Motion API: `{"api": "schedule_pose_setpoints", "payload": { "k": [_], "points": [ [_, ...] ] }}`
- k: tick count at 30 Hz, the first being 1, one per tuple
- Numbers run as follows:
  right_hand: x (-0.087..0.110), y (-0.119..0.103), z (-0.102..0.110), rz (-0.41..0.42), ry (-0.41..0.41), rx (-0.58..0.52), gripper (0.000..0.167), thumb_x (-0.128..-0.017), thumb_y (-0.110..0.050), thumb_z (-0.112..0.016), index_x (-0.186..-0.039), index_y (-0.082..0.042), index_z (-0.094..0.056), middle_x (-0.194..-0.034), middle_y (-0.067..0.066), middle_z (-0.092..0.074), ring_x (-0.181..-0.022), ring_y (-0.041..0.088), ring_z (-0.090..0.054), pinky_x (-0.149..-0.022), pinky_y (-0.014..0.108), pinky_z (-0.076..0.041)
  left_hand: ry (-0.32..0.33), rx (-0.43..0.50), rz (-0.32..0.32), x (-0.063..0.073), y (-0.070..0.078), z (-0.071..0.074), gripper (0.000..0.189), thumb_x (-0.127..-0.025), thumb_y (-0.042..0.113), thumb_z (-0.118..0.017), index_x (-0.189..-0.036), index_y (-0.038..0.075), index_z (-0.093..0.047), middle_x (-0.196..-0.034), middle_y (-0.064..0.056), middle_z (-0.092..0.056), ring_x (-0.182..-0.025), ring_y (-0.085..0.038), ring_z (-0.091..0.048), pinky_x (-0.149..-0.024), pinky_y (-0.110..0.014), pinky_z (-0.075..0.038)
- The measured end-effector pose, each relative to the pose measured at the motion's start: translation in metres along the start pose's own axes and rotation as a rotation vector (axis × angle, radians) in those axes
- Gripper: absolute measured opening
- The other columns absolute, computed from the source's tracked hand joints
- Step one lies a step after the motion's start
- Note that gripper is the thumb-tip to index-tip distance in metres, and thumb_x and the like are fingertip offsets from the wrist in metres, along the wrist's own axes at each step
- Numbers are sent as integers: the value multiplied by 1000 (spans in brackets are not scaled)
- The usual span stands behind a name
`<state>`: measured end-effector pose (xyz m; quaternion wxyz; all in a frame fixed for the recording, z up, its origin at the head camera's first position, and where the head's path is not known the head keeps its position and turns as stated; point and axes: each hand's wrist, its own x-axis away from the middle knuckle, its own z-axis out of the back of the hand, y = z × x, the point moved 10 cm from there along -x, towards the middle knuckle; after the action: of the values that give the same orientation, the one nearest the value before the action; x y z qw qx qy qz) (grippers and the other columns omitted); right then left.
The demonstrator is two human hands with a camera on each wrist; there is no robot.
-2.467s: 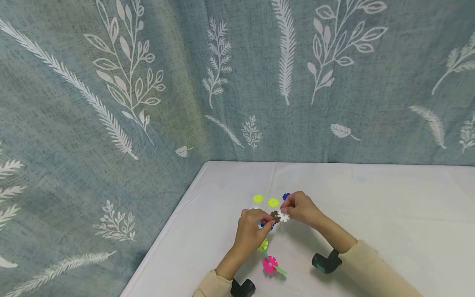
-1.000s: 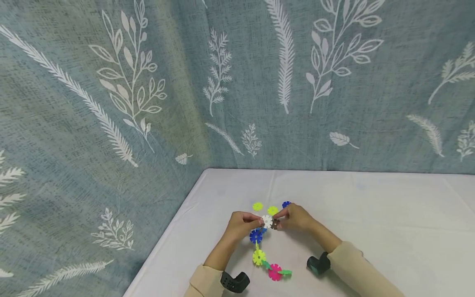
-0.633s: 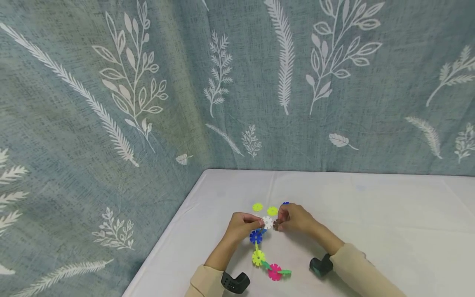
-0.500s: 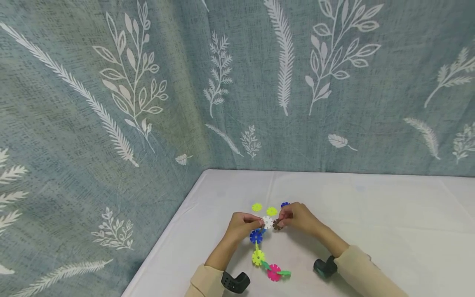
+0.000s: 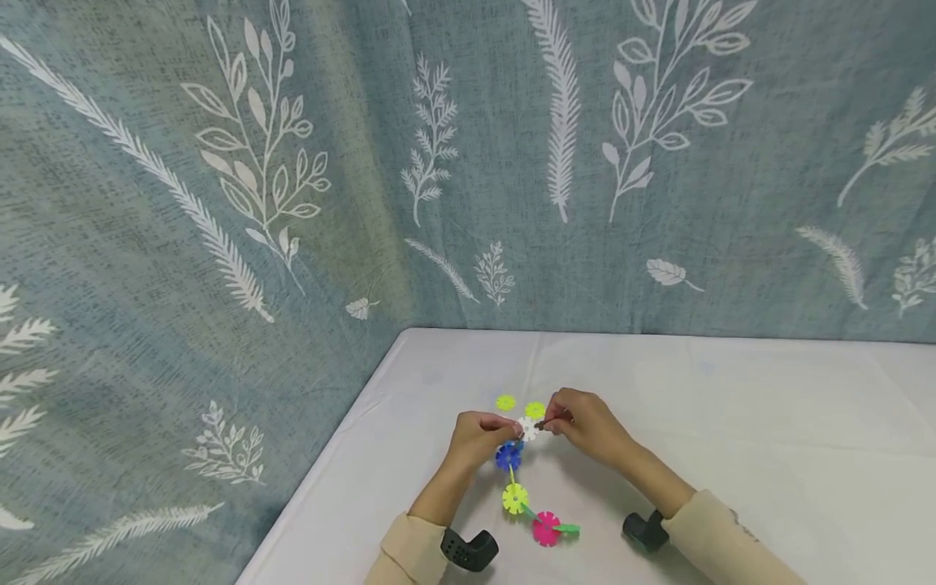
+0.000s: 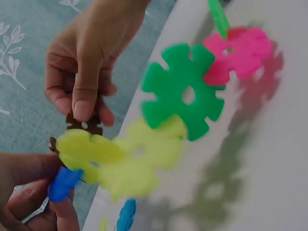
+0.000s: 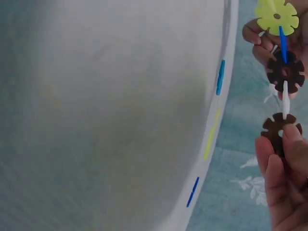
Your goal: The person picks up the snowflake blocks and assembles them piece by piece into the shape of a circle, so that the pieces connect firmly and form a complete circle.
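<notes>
A chain of flower-shaped plastic discs hangs from my left hand, whose thumb and fingers pinch it near the white disc. Below the fingers run a blue disc, a yellow disc, a pink disc and green discs, one of them large in the left wrist view. My right hand pinches a brown disc by its edge, turned edge-on to the head camera. In the right wrist view, the white disc stands edge-on between it and another brown disc by my left fingers.
Two loose yellow discs lie on the white table behind the hands. A light blue disc and a dark blue disc show near the table edge in the right wrist view. A patterned curtain hangs behind.
The brown disc in my right hand has turned from face-on to edge-on and come up against the white disc's right side. My left hand has kept its pinch on the chain.
</notes>
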<state>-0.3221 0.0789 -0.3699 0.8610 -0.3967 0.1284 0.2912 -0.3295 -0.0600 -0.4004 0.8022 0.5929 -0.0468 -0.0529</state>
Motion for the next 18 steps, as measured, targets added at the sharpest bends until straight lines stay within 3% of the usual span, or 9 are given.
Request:
{"api": "schedule_pose_setpoints", "payload": {
  "k": [7, 12, 15, 18],
  "points": [
    [2, -27, 6, 210, 85, 188, 16, -76, 3, -69, -74, -7, -57, -73, -2, -57, -65, 6, -54, -58, 18, -46, 6, 89, 16, -5, -7, -5, 19, -79, 2, -65, -88, -14, -66, -83, -16, -71, -67, -4, -61, -70, -24, -52],
    [3, -34, 10, 230, 129, 302, 17, -75, -1, -71, -73, -11, -58, -71, -5, -56, -60, 4, -51, -52, 16, -41, 9, 85, 10, -3, -7, -7, 19, -80, 4, -66, -89, -13, -67, -79, -14, -71, -67, -6, -62, -69, -25, -52],
    [2, -32, 8, 205, 111, 380, 14, -74, -11, -74, -73, -16, -61, -70, -9, -58, -55, 1, -48, -48, 14, -36, 43, -73, -73, -2, -1, -4, 18, -78, 11, -71, -84, -7, -70, -76, -13, -71, -66, -7, -63, -64, -23, -51],
    [0, -27, 5, 174, 79, 389, 11, -73, -17, -75, -74, -19, -64, -72, -10, -61, -56, 1, -50, -48, 13, -35, 119, -297, -254, 3, 18, 2, 17, -76, 16, -73, -83, 0, -73, -75, -9, -71, -66, -9, -63, -60, -20, -48]
  ]
}}
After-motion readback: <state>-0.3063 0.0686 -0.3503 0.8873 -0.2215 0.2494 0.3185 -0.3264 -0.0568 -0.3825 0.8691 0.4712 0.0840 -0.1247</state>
